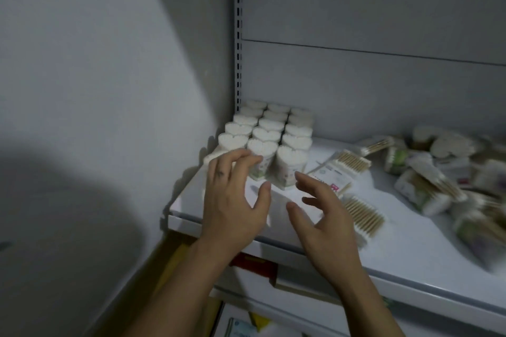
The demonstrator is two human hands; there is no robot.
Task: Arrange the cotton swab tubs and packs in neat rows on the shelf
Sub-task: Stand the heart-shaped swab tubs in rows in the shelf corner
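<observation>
Heart-shaped cotton swab tubs (269, 134) stand in three tight rows at the back left corner of the white shelf (410, 249). My left hand (232, 194) hovers just in front of the nearest left tubs, fingers spread, fingertips touching or nearly touching a front tub (258, 157). My right hand (325, 216) is open beside it, fingers apart, above flat packs of wooden-stick swabs (339, 169). Neither hand holds anything.
A loose, untidy heap of tubs and swab packs (443, 172) covers the right side of the shelf. A grey wall stands to the left, a slotted upright (238, 35) and back panel behind. A lower shelf with goods (246, 328) shows below.
</observation>
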